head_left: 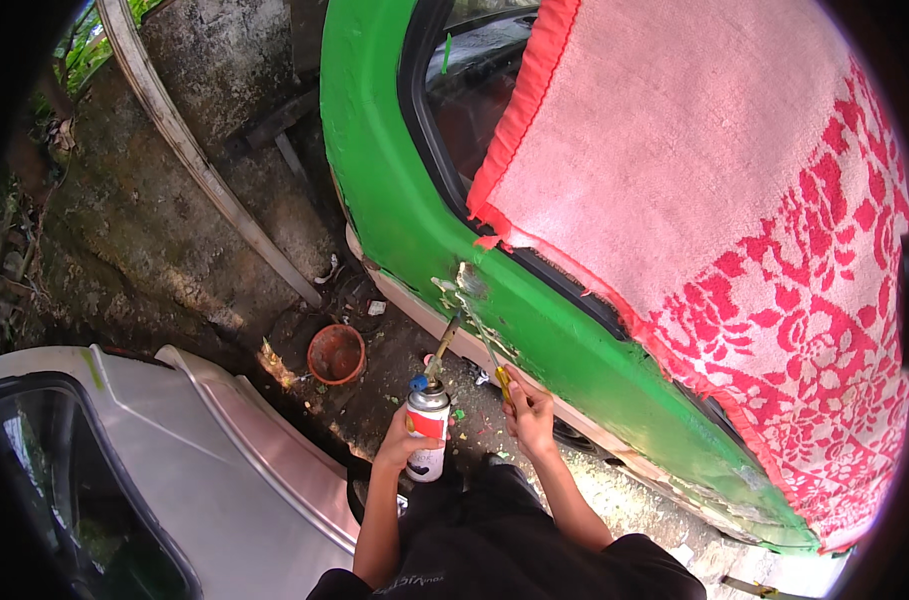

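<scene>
Both forearms reach up from the lower edge, elbows bent. The left hand (398,442) is wrapped round a red-and-white gas can (430,424), upright, its blue knob (418,383) and brass-coloured nozzle (442,348) angled toward the green car panel (564,335). The right hand (532,415) is closed on a thin tool's yellow handle (503,385), its shaft slanting up toward a flaking, bared patch (471,282); whether the tip touches is hard to tell.

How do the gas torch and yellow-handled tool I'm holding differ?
The gas torch has a wide white and red can; the yellow-handled tool is slender. Your left hand holds the torch, your right hand the tool. Both point toward the green car.
</scene>
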A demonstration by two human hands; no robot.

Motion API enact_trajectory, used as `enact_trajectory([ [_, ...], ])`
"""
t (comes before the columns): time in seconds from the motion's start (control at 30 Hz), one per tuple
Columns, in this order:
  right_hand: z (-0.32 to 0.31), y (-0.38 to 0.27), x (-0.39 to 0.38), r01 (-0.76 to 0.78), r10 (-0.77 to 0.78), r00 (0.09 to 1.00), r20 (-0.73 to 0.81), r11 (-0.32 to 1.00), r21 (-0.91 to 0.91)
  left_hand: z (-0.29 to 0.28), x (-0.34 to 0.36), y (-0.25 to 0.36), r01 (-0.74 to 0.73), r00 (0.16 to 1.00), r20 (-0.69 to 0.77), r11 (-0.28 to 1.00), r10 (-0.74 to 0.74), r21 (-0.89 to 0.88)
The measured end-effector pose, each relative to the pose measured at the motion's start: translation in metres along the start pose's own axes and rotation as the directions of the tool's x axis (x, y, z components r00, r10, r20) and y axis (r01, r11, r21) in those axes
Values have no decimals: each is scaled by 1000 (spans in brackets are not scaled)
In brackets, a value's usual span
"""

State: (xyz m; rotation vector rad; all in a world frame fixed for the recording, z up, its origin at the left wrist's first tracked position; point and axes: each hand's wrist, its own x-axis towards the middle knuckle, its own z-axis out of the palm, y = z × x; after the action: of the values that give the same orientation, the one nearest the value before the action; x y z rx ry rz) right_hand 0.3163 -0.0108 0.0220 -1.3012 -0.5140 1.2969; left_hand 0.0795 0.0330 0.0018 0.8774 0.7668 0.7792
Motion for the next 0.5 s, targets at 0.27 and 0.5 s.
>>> enact_trajectory([
  [0.27, 5, -1, 7, 24, -23, 1000, 20, 999, -47, -9, 2, -1, -6, 1000, 14, 1000, 6, 1],
  [0.5, 1, 2, -8, -28, 29, 998, -47, 999, 33, -17, -13, -3, 17, 999, 46, 999, -14, -50],
])
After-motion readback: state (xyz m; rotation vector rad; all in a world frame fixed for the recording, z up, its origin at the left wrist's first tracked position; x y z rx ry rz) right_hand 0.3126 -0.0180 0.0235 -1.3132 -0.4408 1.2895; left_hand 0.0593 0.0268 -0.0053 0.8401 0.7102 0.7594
